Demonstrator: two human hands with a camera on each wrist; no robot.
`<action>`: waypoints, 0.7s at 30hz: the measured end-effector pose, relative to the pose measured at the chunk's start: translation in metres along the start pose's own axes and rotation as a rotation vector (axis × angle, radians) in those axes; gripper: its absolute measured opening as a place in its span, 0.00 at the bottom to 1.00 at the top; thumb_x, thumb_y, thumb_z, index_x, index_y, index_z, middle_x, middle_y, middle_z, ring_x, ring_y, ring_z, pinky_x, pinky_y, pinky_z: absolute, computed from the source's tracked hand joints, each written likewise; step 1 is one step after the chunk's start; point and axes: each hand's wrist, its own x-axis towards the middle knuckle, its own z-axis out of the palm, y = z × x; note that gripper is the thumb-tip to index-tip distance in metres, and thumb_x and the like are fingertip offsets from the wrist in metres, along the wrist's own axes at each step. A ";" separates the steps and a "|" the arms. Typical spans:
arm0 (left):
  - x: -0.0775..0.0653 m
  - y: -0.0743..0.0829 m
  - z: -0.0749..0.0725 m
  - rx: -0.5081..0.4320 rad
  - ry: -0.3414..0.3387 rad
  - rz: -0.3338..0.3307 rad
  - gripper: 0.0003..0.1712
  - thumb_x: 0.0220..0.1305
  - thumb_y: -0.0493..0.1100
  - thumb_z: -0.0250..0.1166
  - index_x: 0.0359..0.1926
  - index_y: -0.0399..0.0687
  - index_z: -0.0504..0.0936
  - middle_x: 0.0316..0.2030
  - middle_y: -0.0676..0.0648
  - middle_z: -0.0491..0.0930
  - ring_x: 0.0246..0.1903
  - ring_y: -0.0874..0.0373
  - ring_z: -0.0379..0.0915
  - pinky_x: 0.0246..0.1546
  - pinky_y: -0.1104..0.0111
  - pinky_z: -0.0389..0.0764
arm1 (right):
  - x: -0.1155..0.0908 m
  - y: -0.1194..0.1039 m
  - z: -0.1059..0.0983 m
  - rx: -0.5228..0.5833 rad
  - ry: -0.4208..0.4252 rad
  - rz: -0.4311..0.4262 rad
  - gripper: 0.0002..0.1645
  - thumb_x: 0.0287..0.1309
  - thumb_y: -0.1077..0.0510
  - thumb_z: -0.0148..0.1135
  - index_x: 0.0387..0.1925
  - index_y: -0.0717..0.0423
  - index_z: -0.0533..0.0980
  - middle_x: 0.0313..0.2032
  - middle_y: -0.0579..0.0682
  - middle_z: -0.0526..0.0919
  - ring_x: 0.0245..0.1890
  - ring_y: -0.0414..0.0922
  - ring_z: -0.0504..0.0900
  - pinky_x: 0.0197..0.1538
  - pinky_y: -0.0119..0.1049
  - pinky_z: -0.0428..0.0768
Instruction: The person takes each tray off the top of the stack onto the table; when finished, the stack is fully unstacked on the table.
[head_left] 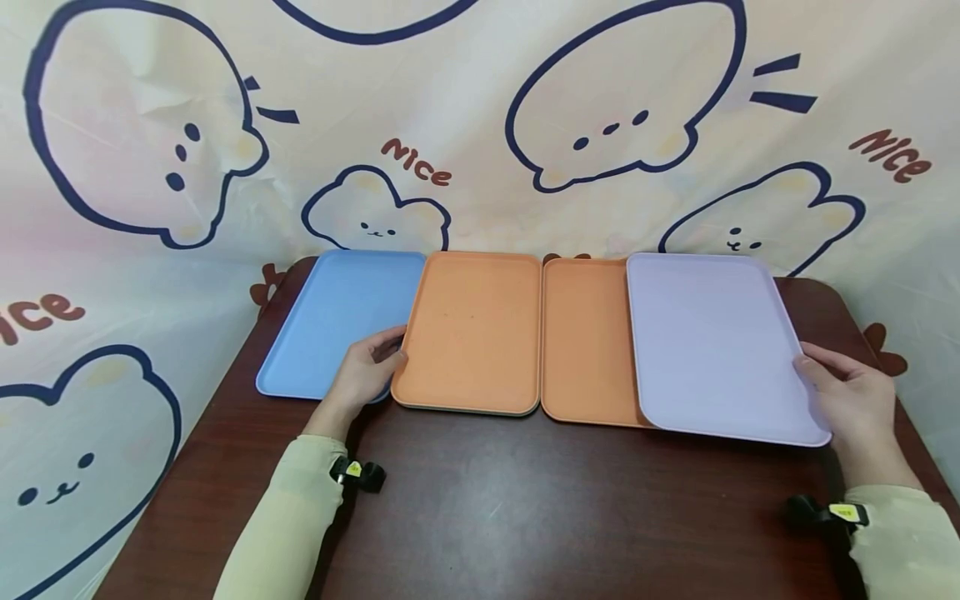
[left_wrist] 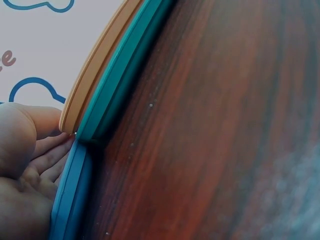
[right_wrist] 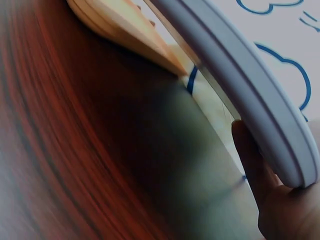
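My left hand (head_left: 363,371) is at the left edge of an orange tray (head_left: 472,333), pinching that edge between thumb and fingers. Directly under this tray lies a green tray (left_wrist: 112,85), of which only the rim shows. Left of them, partly behind my left hand, is a blue tray (head_left: 360,300). My right hand (head_left: 855,396) grips the right edge of a light purple tray (head_left: 720,350), thumb on top and fingers underneath. The purple tray is raised off the table and overlaps a second orange tray (head_left: 588,333), covering its right part.
The trays stand in a row along the back of a dark brown wooden table (head_left: 525,508). Behind the table hangs a pale cloth (head_left: 480,100) with cartoon bears. Each wrist wears a black strap (head_left: 360,473) with a small camera.
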 end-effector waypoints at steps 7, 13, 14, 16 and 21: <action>0.000 0.000 0.000 -0.003 -0.004 0.003 0.31 0.82 0.39 0.59 0.81 0.42 0.68 0.79 0.35 0.68 0.79 0.39 0.64 0.78 0.45 0.70 | 0.016 0.008 -0.012 0.021 0.081 -0.016 0.27 0.75 0.47 0.67 0.71 0.41 0.80 0.37 0.20 0.72 0.35 0.26 0.73 0.28 0.19 0.79; -0.001 -0.001 -0.001 -0.010 -0.007 -0.001 0.31 0.82 0.40 0.60 0.81 0.43 0.69 0.79 0.35 0.68 0.79 0.39 0.65 0.77 0.45 0.71 | 0.029 0.015 -0.032 -0.030 0.081 0.004 0.31 0.76 0.44 0.64 0.76 0.43 0.75 0.39 0.19 0.68 0.36 0.27 0.71 0.28 0.19 0.78; -0.001 -0.001 -0.001 -0.009 -0.008 -0.001 0.31 0.82 0.40 0.60 0.81 0.43 0.69 0.79 0.35 0.68 0.79 0.39 0.65 0.77 0.45 0.71 | 0.031 0.016 -0.035 -0.045 0.080 0.009 0.33 0.77 0.43 0.64 0.77 0.43 0.74 0.41 0.19 0.70 0.36 0.26 0.70 0.28 0.19 0.77; -0.001 -0.001 -0.001 -0.006 -0.008 0.000 0.31 0.82 0.40 0.60 0.81 0.43 0.69 0.79 0.35 0.68 0.79 0.39 0.65 0.77 0.45 0.72 | 0.037 0.019 -0.042 -0.037 0.074 0.012 0.29 0.77 0.43 0.63 0.75 0.36 0.76 0.40 0.16 0.72 0.34 0.25 0.71 0.27 0.20 0.77; -0.001 -0.002 -0.001 0.003 -0.009 0.003 0.31 0.82 0.40 0.60 0.81 0.43 0.69 0.79 0.36 0.68 0.79 0.39 0.65 0.77 0.44 0.71 | 0.048 0.026 -0.055 0.056 0.063 -0.056 0.17 0.76 0.52 0.65 0.47 0.18 0.86 0.25 0.11 0.75 0.23 0.23 0.75 0.23 0.22 0.76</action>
